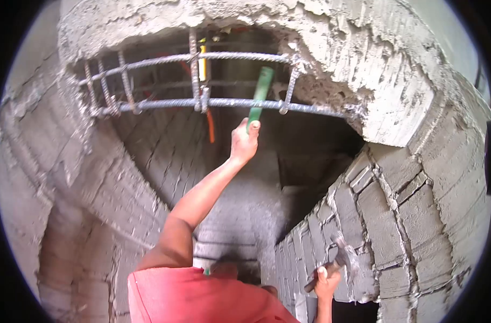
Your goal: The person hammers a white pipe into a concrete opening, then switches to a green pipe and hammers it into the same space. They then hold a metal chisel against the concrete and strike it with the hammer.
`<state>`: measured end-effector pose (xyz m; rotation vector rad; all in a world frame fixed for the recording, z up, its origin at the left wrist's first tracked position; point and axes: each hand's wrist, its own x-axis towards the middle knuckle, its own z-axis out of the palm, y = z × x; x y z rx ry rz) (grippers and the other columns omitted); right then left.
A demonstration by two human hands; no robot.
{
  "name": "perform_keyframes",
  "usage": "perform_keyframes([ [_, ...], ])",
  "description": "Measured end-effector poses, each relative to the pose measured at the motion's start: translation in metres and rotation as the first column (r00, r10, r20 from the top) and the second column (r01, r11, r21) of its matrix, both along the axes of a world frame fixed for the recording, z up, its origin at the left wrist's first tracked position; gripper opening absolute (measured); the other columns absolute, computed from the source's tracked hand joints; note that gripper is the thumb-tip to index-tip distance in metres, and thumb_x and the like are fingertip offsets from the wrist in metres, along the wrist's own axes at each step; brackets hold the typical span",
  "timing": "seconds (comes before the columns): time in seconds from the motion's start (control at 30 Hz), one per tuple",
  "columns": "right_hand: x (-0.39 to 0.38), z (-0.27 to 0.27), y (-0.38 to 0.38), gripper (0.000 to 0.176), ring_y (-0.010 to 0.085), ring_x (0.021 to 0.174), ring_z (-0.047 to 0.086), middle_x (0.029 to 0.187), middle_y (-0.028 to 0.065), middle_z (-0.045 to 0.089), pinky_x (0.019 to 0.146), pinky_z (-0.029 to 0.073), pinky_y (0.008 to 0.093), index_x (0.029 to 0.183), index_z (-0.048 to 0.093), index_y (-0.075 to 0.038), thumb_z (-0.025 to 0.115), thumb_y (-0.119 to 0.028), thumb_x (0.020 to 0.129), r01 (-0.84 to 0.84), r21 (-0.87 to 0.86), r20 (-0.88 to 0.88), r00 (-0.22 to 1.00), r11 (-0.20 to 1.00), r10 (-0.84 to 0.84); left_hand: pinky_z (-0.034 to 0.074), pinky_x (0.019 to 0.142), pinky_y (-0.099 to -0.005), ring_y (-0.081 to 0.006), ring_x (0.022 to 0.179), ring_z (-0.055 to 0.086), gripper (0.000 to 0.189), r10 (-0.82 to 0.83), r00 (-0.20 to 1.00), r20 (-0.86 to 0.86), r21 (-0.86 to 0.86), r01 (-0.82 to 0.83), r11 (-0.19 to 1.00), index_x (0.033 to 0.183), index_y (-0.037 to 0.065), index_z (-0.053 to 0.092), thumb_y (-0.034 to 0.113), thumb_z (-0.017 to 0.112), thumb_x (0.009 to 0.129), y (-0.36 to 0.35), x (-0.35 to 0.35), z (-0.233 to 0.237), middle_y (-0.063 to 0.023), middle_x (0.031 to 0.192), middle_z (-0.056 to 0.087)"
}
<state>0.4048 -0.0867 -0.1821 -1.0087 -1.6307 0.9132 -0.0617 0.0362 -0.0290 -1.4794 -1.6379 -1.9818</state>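
My left hand is raised at the middle, its fingers wrapped round the lower end of a green strip-like tool. The upper part of that tool stands close to the lower steel bar; whether they touch I cannot tell. Low on the right, my right hand is closed round the handle of a hammer, whose metal head points up beside the block wall.
Rough concrete with a broken lower edge arches overhead, with exposed bars below it. A yellow piece and an orange tube hang behind the bars. Grey walls flank both sides. A dark opening is at the bottom right.
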Motion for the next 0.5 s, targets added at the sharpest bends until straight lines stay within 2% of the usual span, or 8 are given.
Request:
perform_keyframes([
  [0.03,0.0,0.012,-0.004,0.056,0.0112,0.05,0.047,0.056,0.0015,0.05,0.049,0.039,0.0299,0.064,0.049,-0.005,0.067,-0.049,0.092,-0.056,-0.085,-0.004,0.998,0.995,0.056,0.043,0.056,-0.0464,-0.0394,0.058,0.056,0.067,0.066,0.995,-0.08,0.019,-0.064,0.998,0.081,0.0,0.053,0.064,0.043,0.098,-0.008,0.006,-0.001,-0.0187,0.062,0.051],
  [0.07,0.001,0.022,-0.011,0.051,0.0096,0.051,0.047,0.057,0.0005,0.05,0.048,0.038,0.0283,0.067,0.051,-0.004,0.068,-0.045,0.093,-0.106,-0.174,-0.012,0.994,0.979,0.106,0.043,0.058,-0.0468,-0.0434,0.064,0.058,0.063,0.131,0.981,-0.14,-0.132,-0.15,0.98,0.082,0.0,0.055,0.06,0.043,0.1,-0.023,0.011,-0.002,-0.0209,0.064,0.053],
  [0.2,0.006,0.036,-0.04,0.045,0.0052,0.052,0.046,0.059,-0.0034,0.048,0.046,0.035,0.0251,0.077,0.053,-0.005,0.07,-0.044,0.092,-0.17,-0.289,-0.064,0.985,0.942,0.158,0.043,0.057,-0.0493,-0.0472,0.065,0.057,0.061,-0.01,0.991,0.132,-0.123,0.027,0.992,0.081,0.001,0.054,0.058,0.047,0.099,-0.022,0.029,-0.005,-0.0214,0.064,0.053],
  [0.23,0.011,0.032,-0.05,0.046,0.0052,0.052,0.045,0.059,-0.0036,0.048,0.046,0.035,0.0252,0.077,0.053,-0.005,0.07,-0.045,0.091,-0.171,-0.272,-0.061,0.985,0.947,0.16,0.044,0.059,-0.0514,-0.0477,0.067,0.059,0.059,0.08,0.997,0.018,-0.107,-0.078,0.991,0.082,0.002,0.055,0.059,0.049,0.098,-0.03,0.037,0.012,-0.0221,0.064,0.057],
  [0.27,0.016,0.026,-0.058,0.046,0.0052,0.051,0.044,0.058,-0.0038,0.048,0.045,0.035,0.0252,0.077,0.052,-0.005,0.07,-0.046,0.091,-0.171,-0.248,-0.061,0.985,0.954,0.161,0.044,0.059,-0.0514,-0.0477,0.067,0.059,0.059,0.09,0.996,0.024,-0.11,-0.087,0.99,0.082,0.002,0.055,0.059,0.049,0.098,-0.03,0.032,0.015,-0.0221,0.064,0.057],
  [0.33,0.03,0.016,-0.073,0.045,0.0055,0.05,0.044,0.058,-0.0042,0.048,0.045,0.034,0.0257,0.077,0.052,-0.005,0.072,-0.043,0.091,-0.221,-0.329,-0.13,0.974,0.918,0.187,0.047,0.061,-0.0537,-0.0483,0.07,0.061,0.058,0.348,0.93,-0.116,-0.186,-0.364,0.913,0.083,0.003,0.057,0.06,0.05,0.096,-0.031,0.021,0.012,-0.0223,0.066,0.06],
  [0.4,0.033,0.021,-0.082,0.043,0.0054,0.053,0.045,0.061,-0.0039,0.049,0.047,0.036,0.0255,0.076,0.051,-0.006,0.074,-0.039,0.09,-0.202,-0.423,-0.121,0.979,0.883,0.166,0.047,0.06,-0.0554,-0.048,0.069,0.062,0.059,0.393,0.919,-0.034,-0.154,-0.394,0.906,0.083,0.005,0.058,0.062,0.05,0.095,-0.036,0.008,-0.01,-0.0219,0.065,0.061],
  [0.5,0.045,0.006,-0.087,0.032,0.005,0.058,0.045,0.064,-0.0042,0.05,0.051,0.037,0.0256,0.085,0.06,-0.003,0.077,-0.03,0.088,-0.115,-0.468,0.006,0.991,0.876,0.133,0.048,0.058,-0.0534,-0.0458,0.066,0.063,0.06,0.354,0.931,-0.089,-0.173,-0.364,0.915,0.082,0.005,0.057,0.064,0.051,0.093,-0.045,0.0,-0.006,-0.0198,0.065,0.062],
])
